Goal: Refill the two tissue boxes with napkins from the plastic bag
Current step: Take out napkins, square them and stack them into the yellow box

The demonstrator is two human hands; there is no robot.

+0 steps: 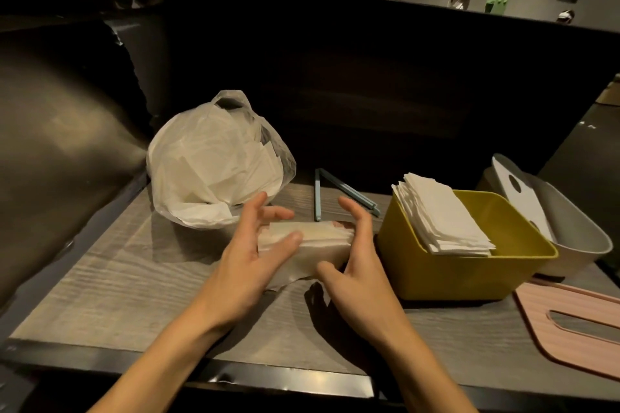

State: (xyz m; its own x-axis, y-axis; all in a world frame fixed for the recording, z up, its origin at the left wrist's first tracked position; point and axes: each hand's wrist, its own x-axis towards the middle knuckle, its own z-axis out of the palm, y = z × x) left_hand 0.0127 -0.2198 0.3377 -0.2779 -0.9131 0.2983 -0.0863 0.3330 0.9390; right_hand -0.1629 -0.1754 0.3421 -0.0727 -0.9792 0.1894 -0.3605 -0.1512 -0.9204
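A stack of napkins (307, 240) sits on the grey wood-grain table (110, 282), just in front of the person and between both hands; a loose sheet trails out from under its near edge. The left hand (255, 255) lies against the stack's left end with fingers spread and nearly straight, thumb across the top sheet — pressing rather than pinching; the right hand (352, 261) cups the right end, fingers arched over the far corner and thumb against the near side, so the stack is squeezed between the two palms.

Just behind the left hand stands the white plastic bag (214, 164), mouth open towards the person, with more folded napkins loose inside. Just right of the right hand is the yellow tissue box (446, 275), lid off; a second pile of napkins (443, 214) leans in it, tilted against the far-left wall and rising above the rim. Touching the yellow box on its right is the grey tissue box (583, 245), with a white lid (523, 198) with oval holes propped upright inside it. A pink lid (577, 332) with a long slot lies flat at the table's right near corner; a pair of blue chopsticks (322, 194) lies behind the stack, between bag and yellow box. A dark padded bench (60, 131) borders the table on the left.
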